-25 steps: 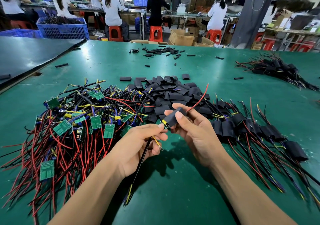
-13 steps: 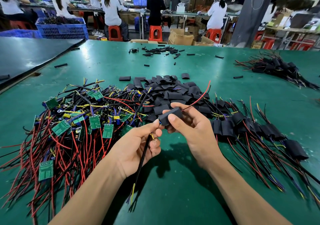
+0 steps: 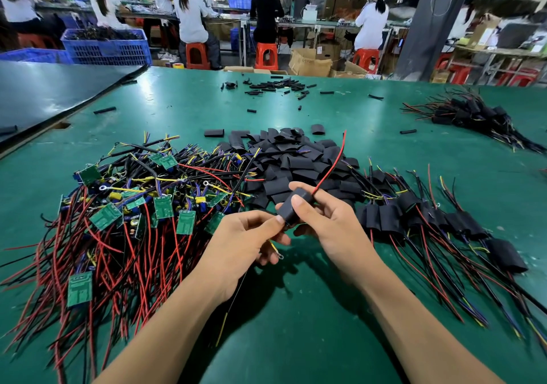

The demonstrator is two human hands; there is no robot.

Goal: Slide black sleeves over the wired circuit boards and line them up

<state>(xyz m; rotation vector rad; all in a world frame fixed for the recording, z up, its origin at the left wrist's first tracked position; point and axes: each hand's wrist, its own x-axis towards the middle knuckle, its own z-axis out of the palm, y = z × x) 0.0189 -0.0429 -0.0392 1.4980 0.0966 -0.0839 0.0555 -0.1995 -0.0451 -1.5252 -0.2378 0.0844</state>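
Grasping a black sleeve (image 3: pixel 297 207) above the near middle of the green desk (image 3: pixel 296 339), in the right hand (image 3: pixel 328 226): thumb laid across the top, fingers curled beneath. Matte, dark, slightly flattened tube, tilted with the far end higher; board inside hidden from view. Out of the far end, a red wire (image 3: pixel 331 167) arching up and away. Near end pinched between thumb and forefinger of the left hand (image 3: pixel 239 241), the lower fingers curled round a yellow wire (image 3: pixel 276 252) tipped with a ring terminal, thin dark leads hanging toward the near edge.

Toward the left edge, a tangled heap of bare green boards (image 3: pixel 133 206) with red, black and yellow wires. Just behind the hands, a mound of empty sleeves (image 3: pixel 290 158). Toward the right edge, a row of sleeved boards (image 3: pixel 414 212) lying side by side, wires trailing to the near right corner. Near the far edge, scattered thin tube pieces (image 3: pixel 275 84); near the far right corner, another dark bundle (image 3: pixel 473 114).
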